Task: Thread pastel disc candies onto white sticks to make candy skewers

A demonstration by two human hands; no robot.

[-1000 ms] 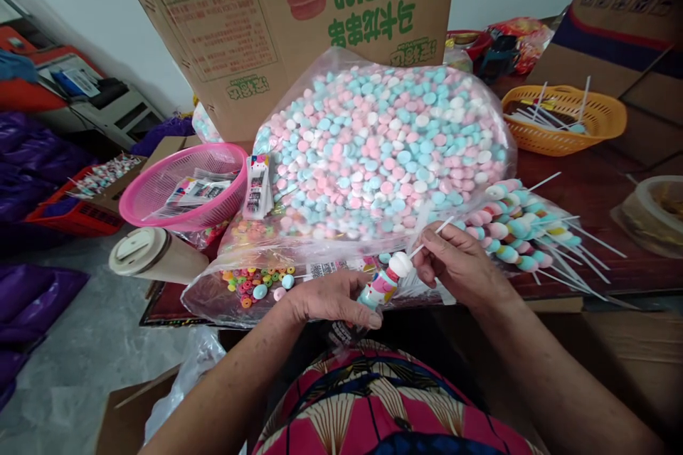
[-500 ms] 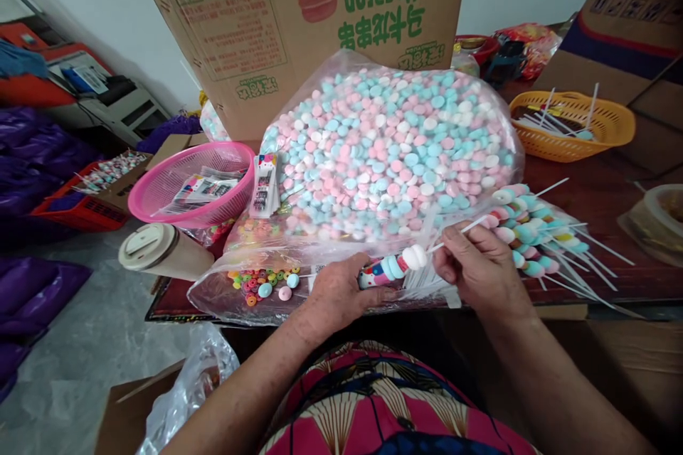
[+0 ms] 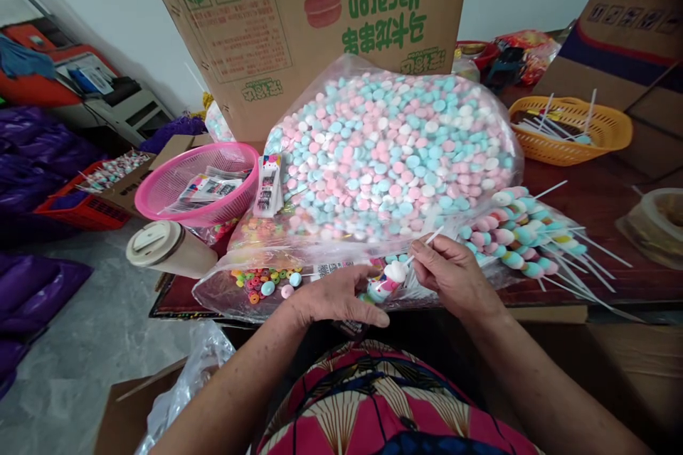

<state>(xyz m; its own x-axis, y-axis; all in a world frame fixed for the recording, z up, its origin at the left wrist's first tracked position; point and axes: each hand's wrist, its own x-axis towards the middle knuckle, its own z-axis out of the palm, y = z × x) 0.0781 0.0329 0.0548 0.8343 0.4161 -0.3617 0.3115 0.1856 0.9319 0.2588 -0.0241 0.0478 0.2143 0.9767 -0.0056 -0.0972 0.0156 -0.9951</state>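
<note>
Here the left hand [image 3: 336, 298] is closed around the lower end of a candy skewer [image 3: 387, 283], and the right hand [image 3: 453, 274] pinches the white stick [image 3: 430, 240] of it between thumb and fingers. The skewer lies between both hands, just in front of the body, with a white candy on top and pink and blue ones under it. It seems nearly full, so I judge this piece is almost done.

Just beyond the right hand a pile of finished skewers [image 3: 515, 231] lies on the table [image 3: 592, 199], so many are already made. Much is left: directly beyond the hands a big clear bag of candies [image 3: 389, 149] in pink, blue and white is full. Beyond the left hand, a smaller bag holds colourful ring candies [image 3: 256, 281]. Further left, a pink basket [image 3: 186, 192] contains printed wrappers. Far beyond the right hand, an orange basket [image 3: 568, 129] holds some bare sticks. A cardboard box [image 3: 304, 21] stands behind the big bag.
</note>
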